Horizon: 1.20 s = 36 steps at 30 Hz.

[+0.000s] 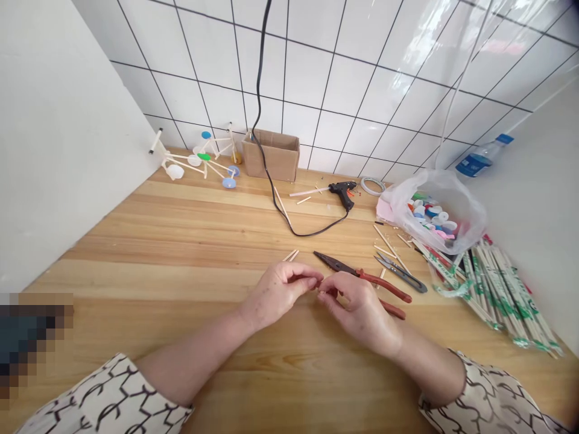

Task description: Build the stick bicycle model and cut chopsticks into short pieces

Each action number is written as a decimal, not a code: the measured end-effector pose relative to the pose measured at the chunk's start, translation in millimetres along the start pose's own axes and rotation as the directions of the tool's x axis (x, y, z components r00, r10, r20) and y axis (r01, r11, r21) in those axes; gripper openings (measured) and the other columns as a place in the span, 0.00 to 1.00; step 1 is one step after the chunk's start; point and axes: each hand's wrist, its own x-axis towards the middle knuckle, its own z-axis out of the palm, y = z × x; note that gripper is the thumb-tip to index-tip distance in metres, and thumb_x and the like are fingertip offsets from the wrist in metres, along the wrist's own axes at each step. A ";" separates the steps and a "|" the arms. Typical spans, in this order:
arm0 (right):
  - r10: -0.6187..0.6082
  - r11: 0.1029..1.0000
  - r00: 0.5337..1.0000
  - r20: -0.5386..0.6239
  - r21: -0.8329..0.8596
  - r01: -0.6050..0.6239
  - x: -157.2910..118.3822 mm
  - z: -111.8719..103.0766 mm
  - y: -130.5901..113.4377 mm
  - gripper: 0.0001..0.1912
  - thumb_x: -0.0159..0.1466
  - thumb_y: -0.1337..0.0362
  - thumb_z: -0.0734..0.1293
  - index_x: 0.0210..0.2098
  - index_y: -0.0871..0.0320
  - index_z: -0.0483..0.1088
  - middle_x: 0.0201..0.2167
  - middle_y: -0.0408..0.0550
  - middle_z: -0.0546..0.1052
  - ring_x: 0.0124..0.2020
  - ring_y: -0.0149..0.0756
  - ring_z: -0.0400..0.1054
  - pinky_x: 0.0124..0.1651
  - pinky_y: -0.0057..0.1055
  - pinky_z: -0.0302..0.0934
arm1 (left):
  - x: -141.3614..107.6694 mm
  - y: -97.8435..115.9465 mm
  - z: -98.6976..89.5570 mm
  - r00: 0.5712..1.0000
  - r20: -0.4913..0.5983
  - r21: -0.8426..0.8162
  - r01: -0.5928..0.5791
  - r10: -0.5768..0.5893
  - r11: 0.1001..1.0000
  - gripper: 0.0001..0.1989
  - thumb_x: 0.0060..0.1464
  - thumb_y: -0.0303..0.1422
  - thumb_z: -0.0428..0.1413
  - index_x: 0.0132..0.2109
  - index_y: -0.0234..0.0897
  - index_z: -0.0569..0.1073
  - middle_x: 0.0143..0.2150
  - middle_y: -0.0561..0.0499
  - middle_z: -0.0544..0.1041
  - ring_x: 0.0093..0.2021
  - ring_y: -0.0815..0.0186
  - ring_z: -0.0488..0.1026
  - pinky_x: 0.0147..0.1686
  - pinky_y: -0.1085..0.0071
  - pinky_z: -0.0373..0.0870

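My left hand (pixel 281 293) and my right hand (pixel 357 304) meet fingertip to fingertip above the wooden table. Both are closed in a pinch, and whatever lies between the fingertips is too small and too covered to name. Just beyond my left hand lie short pieces of wooden stick (pixel 293 255). Long-nose pliers (pixel 339 263) with red handles rest behind my right hand, which partly hides one handle. To their right are small grey thread snips (pixel 402 274).
A black glue gun (pixel 344 194) lies farther back, its cord (pixel 312 234) looping across the table. Behind stand a cardboard box (pixel 271 158) and stick models with bottle-cap wheels (pixel 230 182). At right are a plastic bag (pixel 470 211) of caps, wrapped chopsticks (pixel 502 289) and a water bottle (pixel 479 161).
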 end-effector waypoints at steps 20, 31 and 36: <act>0.281 0.817 0.947 0.156 0.479 -0.321 7.8 1.3 12.6 0.09 0.54 0.61 0.67 0.25 0.61 0.67 0.21 0.42 0.72 0.23 0.28 0.62 0.26 0.24 0.55 | -1.4 -7.3 8.4 0.998 0.069 0.012 0.001 -0.002 1.000 0.11 0.49 0.28 0.54 0.40 0.33 0.77 0.37 0.49 0.79 0.38 0.64 0.74 0.40 0.73 0.69; 0.327 0.534 0.918 0.224 0.757 -0.375 9.3 0.5 17.1 0.12 0.50 0.59 0.72 0.24 0.62 0.69 0.20 0.40 0.72 0.23 0.27 0.64 0.31 0.26 0.57 | -5.9 -2.8 10.4 0.997 0.083 0.054 0.007 -0.011 0.999 0.09 0.50 0.33 0.52 0.32 0.34 0.76 0.27 0.52 0.75 0.28 0.69 0.68 0.29 0.76 0.64; 0.321 0.527 0.924 0.209 0.771 -0.357 8.3 3.8 19.3 0.12 0.50 0.60 0.71 0.24 0.62 0.68 0.20 0.41 0.73 0.22 0.27 0.64 0.30 0.26 0.57 | -7.6 -7.4 12.6 0.998 0.049 0.083 0.040 -0.044 0.996 0.08 0.48 0.33 0.52 0.28 0.33 0.73 0.25 0.51 0.74 0.27 0.69 0.68 0.29 0.75 0.65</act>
